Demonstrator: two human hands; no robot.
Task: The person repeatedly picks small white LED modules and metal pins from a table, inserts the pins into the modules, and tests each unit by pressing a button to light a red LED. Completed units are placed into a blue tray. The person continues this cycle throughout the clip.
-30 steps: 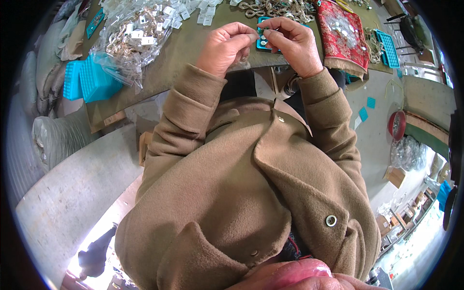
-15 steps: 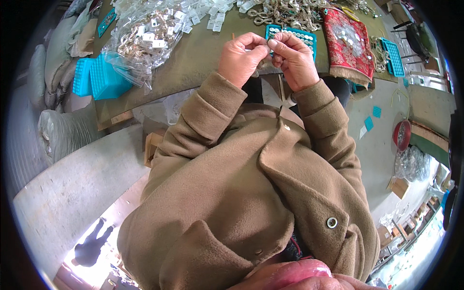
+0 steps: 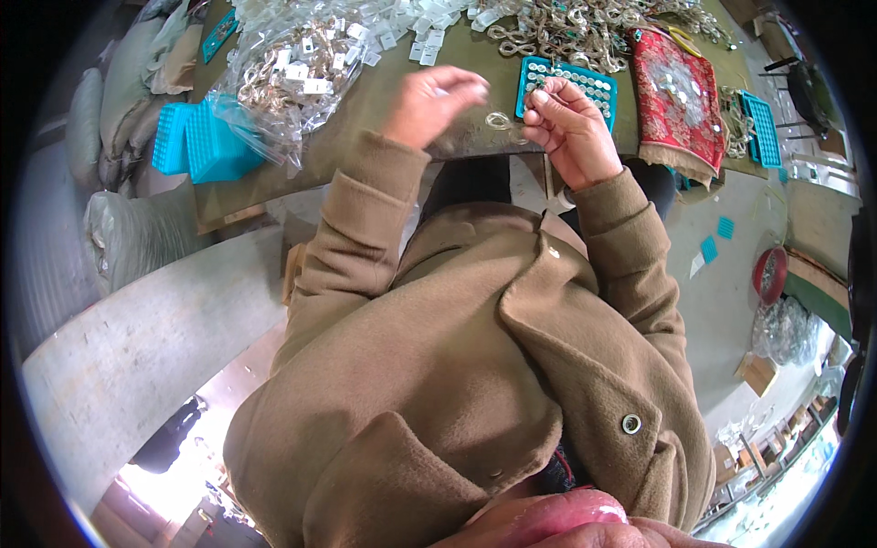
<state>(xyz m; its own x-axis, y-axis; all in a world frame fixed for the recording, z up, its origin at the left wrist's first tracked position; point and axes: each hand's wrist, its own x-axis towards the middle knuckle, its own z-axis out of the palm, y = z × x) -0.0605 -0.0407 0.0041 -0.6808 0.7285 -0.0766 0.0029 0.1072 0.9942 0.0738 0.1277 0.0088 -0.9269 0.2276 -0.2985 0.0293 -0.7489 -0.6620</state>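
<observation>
Your workbench (image 3: 384, 100) stretches across the top of the view, with a clear bag of metal pieces (image 3: 292, 73) to your left, a heap of loose metal links (image 3: 585, 27) at the far edge and a red patterned cloth (image 3: 676, 91) to your right. The teal tray (image 3: 568, 84) of small pieces lies just beyond your right hand.

Half a second ago your two hands were pressed together over that tray, working one small piece between the fingertips. Now they have come apart. Your left hand (image 3: 429, 100) has swung out to the left and is blurred with motion; its fingers look loosely curled, and I cannot tell whether they hold anything. Your right hand (image 3: 571, 128) stays near the tray's front edge, thumb and forefinger pinched on something too small to make out. A small clear ring (image 3: 498, 120) shows between the hands, low over the bench edge; to my eye the joint handling of that piece is over.
</observation>
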